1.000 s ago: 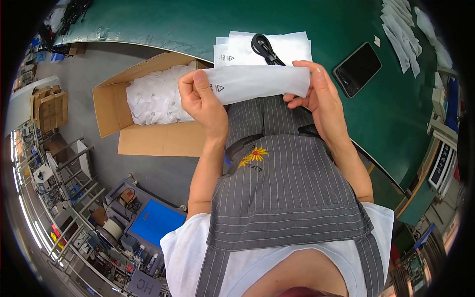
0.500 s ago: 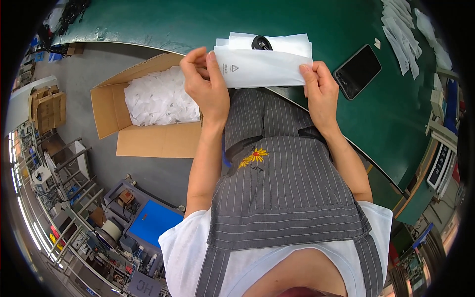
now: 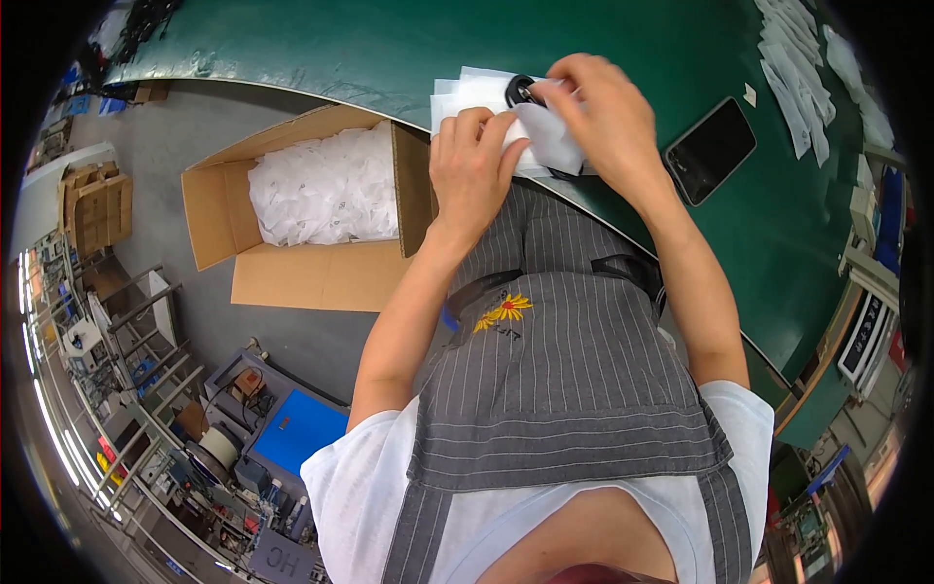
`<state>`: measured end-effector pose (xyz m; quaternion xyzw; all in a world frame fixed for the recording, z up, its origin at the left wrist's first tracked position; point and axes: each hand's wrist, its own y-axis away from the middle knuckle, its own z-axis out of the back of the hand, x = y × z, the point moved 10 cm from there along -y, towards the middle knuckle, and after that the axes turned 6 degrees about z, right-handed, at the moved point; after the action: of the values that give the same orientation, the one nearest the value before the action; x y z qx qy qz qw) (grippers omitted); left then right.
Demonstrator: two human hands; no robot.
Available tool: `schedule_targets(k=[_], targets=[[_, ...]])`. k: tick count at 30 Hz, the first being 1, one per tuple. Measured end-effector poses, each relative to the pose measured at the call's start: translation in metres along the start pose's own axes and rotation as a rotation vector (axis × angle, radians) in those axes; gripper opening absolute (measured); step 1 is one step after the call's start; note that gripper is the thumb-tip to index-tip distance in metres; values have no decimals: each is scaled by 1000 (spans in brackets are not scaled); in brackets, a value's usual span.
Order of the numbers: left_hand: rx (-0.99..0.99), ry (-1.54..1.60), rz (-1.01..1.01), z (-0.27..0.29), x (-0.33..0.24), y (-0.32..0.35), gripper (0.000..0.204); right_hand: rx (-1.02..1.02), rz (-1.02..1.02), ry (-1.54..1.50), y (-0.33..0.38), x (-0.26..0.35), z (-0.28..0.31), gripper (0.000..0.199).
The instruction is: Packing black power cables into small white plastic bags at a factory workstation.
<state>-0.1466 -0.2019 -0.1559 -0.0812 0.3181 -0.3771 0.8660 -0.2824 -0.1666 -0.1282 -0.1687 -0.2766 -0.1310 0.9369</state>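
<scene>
My left hand point(image 3: 474, 164) and my right hand point(image 3: 595, 115) are together at the near edge of the green table point(image 3: 409, 49). Both grip a white plastic bag point(image 3: 548, 142) that is bunched between the fingers. Under it lies a small stack of flat white bags point(image 3: 465, 92). A black round item point(image 3: 521, 91) rests on that stack, right by my right fingertips and partly hidden by them.
An open cardboard box point(image 3: 321, 195) full of white bags stands on the floor to my left. A black phone point(image 3: 709, 150) lies on the table to the right. More white bags point(image 3: 808, 68) lie at the far right. Shelving and a blue case point(image 3: 297, 433) stand lower left.
The bag was held stretched flat between both hands above my lap. My hands have moved forward to the table edge and come together, and the bag is now bunched over the stack.
</scene>
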Motion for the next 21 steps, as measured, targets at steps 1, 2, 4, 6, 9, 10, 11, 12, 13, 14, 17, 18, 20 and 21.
schedule_targets(k=[1,2,4,6,9,10,11,12,13,14,17,18,20,21], targets=[[15,8,-8,-2,-2,-1,28,165,-4,83,-8,0,-23,38],[22,6,-3,-1,-1,-1,32,244,-24,108,-16,-4,-35,39],[1,-15,8,-5,2,-1,35,323,-43,155,-26,-11,-45,42],[5,26,4,-5,-1,1,36,332,-15,212,-25,-8,-41,33],[-54,54,20,2,1,5,32,160,-81,68,-25,-20,-1,36],[-64,39,36,2,5,6,31,64,-121,43,-26,-20,26,35],[-64,55,24,3,-1,2,31,-78,-84,-16,-27,-23,63,33],[-76,21,45,5,2,5,27,-108,-88,13,-31,-15,84,31],[-85,30,65,4,4,5,27,-180,-127,-74,-30,-22,103,28],[-85,-24,82,2,5,6,25,-169,-96,-146,-31,-6,98,28],[-62,-56,152,4,14,7,21,-13,37,-82,-23,53,34,28],[-68,98,155,9,16,6,20,93,-10,-56,-12,48,4,30],[-74,377,132,35,23,0,18,157,-122,10,0,27,-27,32],[-222,329,108,58,40,3,16,172,-200,56,4,14,-34,34]])
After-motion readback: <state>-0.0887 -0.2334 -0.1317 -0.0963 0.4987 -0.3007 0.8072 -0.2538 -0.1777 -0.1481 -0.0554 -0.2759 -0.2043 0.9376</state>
